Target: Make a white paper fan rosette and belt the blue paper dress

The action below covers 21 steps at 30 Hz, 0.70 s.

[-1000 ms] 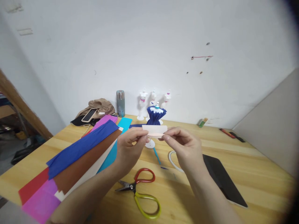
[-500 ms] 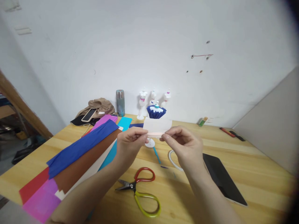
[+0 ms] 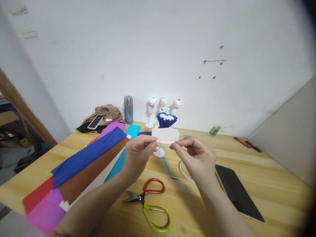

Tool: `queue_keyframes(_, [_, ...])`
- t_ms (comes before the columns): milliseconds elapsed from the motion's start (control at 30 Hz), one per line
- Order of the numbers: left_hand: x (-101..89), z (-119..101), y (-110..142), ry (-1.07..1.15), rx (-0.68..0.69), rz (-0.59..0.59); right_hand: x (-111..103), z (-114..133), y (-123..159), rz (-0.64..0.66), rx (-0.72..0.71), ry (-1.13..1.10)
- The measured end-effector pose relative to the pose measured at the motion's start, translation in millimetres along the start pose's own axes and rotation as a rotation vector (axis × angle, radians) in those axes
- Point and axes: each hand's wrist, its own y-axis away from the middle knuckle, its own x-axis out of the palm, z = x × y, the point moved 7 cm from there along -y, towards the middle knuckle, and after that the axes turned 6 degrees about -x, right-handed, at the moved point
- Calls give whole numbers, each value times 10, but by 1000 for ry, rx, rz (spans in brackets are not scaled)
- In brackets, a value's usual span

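Note:
A small piece of white paper (image 3: 165, 135) with a folded lower edge is stretched between my two hands, above the table. My left hand (image 3: 138, 153) pinches its lower left corner between thumb and fingers. At the lower right corner my right hand (image 3: 195, 153) pinches it the same way. Just behind the paper stands a small white dress form (image 3: 167, 114) with a dark blue pleated paper collar (image 3: 167, 122); the paper hides its middle, and its round base (image 3: 159, 152) shows below. Scissors (image 3: 140, 198) with one red and one yellow handle lie open below my hands.
Coloured paper sheets (image 3: 89, 154) fan out on the left. Several white dress forms (image 3: 152, 107) and a flask (image 3: 128, 109) stand by the wall. A phone (image 3: 95, 122) rests near brown cloth (image 3: 108, 113). To the right lie a white tape roll (image 3: 184, 172) and a black tablet (image 3: 238, 191).
The paper has tilted slightly and its upper edge sits a little lower, while both hands keep their pinch. The whole view has shifted slightly.

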Motion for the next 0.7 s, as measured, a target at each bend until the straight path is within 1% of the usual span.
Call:
queue_keyframes(200, [-13, -106, 17, -138, 203, 7, 14, 16, -9, -1, -46, -19])
queue_keyframes(433, [-10, -168, 57, -308, 406, -11, -17, -3, -1, -19, -75, 19])
queue_keyframes(600, [10, -204, 90, -396, 526, -21, 5, 76, -29, 58, -189, 110])
queue_keyframes(700, [18, -216, 108, -460, 573, -42, 18, 161, -39, 70, -287, 204])
